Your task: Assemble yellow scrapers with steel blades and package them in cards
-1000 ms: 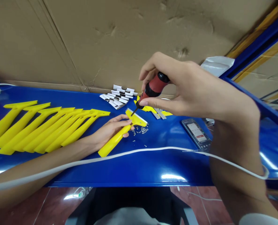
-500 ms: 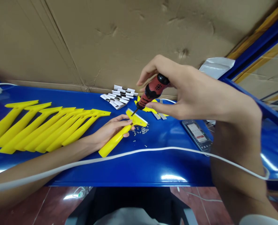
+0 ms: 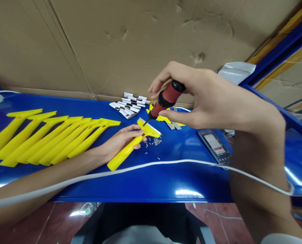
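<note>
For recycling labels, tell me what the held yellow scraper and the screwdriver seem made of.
Yellow scraper: probably smooth plastic, given its even colour and soft sheen.
Screwdriver: dull red handle suggests plastic or rubber; thin shaft looks metal.

Glossy blue surface (image 3: 166, 183), bright glare near front edge. On left, overlapping row of yellow scrapers (image 3: 49, 139), heads toward back. Midway along back, layered white papers (image 3: 133, 102) with dark patches. Beside them, yellow pieces (image 3: 164, 119) and grey strips (image 3: 170, 125). Mid-surface, cluster of small screws (image 3: 156, 141), two lying apart. Right, phone (image 3: 214, 145), screen lit.
</note>
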Tool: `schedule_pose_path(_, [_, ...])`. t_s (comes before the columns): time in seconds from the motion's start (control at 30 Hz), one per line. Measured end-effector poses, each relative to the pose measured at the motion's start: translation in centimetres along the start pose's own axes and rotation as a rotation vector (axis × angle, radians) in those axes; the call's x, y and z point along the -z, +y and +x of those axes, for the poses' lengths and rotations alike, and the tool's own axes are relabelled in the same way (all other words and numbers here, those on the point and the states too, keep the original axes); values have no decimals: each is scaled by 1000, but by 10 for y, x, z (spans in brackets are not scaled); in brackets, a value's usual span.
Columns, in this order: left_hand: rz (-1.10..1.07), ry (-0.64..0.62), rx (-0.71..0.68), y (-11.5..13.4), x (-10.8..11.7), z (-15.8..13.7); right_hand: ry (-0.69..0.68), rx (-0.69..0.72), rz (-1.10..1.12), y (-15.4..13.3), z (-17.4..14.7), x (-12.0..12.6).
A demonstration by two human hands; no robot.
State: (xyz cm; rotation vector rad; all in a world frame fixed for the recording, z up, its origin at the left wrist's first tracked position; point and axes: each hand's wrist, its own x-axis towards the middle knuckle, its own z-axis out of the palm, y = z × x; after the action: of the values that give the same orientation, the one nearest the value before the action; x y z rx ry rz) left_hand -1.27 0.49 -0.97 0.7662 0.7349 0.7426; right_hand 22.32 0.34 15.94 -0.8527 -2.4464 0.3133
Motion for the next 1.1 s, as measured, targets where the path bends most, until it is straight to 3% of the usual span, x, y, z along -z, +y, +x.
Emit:
schedule_pose_path(0.73, [-27, -18, 35, -3, 4, 1, -28, 6, -59, 5, 1, -3])
schedule_pose_path(1.1, [-19, -8, -1, -4, 5, 3, -23, -14, 29, 0, 2, -6])
